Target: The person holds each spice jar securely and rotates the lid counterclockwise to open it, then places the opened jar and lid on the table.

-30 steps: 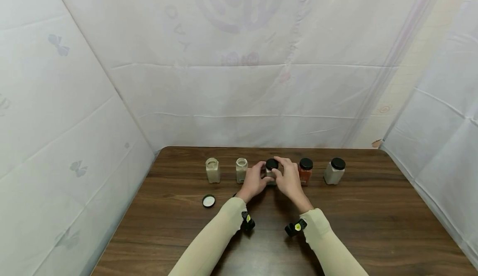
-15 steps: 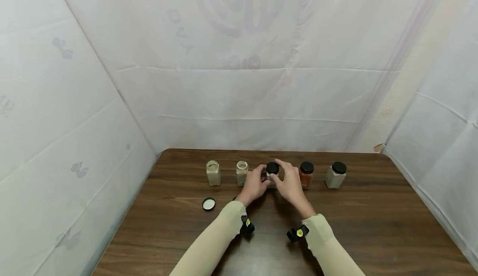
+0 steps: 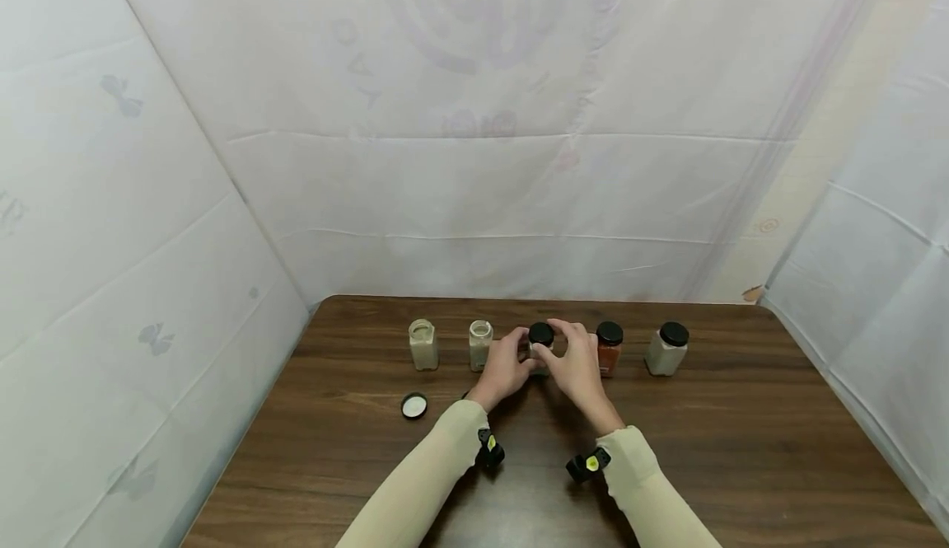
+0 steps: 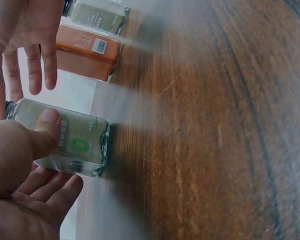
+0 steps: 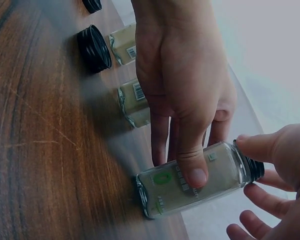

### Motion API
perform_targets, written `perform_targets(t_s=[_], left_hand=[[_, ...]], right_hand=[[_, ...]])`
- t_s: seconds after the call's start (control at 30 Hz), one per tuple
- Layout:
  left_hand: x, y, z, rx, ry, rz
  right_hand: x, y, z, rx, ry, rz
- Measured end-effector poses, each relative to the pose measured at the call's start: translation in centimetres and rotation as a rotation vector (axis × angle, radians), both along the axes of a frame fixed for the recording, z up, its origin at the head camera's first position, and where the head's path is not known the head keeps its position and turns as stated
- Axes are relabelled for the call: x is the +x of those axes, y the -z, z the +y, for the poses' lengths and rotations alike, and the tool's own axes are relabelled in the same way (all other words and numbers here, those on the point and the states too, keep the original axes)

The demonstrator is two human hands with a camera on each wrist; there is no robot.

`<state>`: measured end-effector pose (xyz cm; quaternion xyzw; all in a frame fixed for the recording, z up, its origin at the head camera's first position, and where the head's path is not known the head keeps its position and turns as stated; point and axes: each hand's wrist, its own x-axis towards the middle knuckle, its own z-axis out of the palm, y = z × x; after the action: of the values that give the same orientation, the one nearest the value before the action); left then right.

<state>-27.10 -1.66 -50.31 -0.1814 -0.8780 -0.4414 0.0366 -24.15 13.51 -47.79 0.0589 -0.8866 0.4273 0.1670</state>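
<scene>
A glass jar (image 4: 85, 130) of pale powder with a black screw lid (image 3: 541, 333) stands upright on the table between both hands. My left hand (image 3: 504, 371) grips the jar's body, its thumb lying across the label in both wrist views. At the top, my right hand (image 3: 578, 373) holds the black lid between thumb and fingers. The lid sits on the jar's neck in the right wrist view. Close beside my right hand is a jar of orange-red powder (image 3: 609, 354), its black lid on.
Left of the hands stand two lidless jars, one nearer (image 3: 480, 348) and one farther (image 3: 424, 348). A black lid (image 3: 414, 405) lies upturned before the farther jar; another lid (image 5: 94, 49) rests near my left wrist. A black-lidded pale jar (image 3: 666, 350) stands far right.
The head view has shifted slightly. My right thumb and fingers have turned a little around the lid, while my left hand keeps its grip on the jar.
</scene>
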Motion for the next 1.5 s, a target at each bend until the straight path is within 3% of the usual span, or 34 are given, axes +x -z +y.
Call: perform_targets(t_s=[0.67, 0.83, 1.0, 1.5], left_hand=[[-0.29, 0.36, 0.07, -0.022, -0.007, 0.001], [-0.34, 0.24, 0.05, -0.032, -0.012, 0.033], [-0.37, 0.24, 0.16, -0.001, 0.0, 0.006], [-0.51, 0.43, 0.22, -0.019, -0.02, 0.019]], right_hand=[[0.2, -0.3, -0.06, -0.004, -0.071, -0.034], [0.16, -0.52, -0.31, -0.006, -0.025, -0.029], [0.06, -0.54, -0.45, -0.038, 0.046, -0.032], [0.03, -0.31, -0.72, -0.02, 0.051, -0.013]])
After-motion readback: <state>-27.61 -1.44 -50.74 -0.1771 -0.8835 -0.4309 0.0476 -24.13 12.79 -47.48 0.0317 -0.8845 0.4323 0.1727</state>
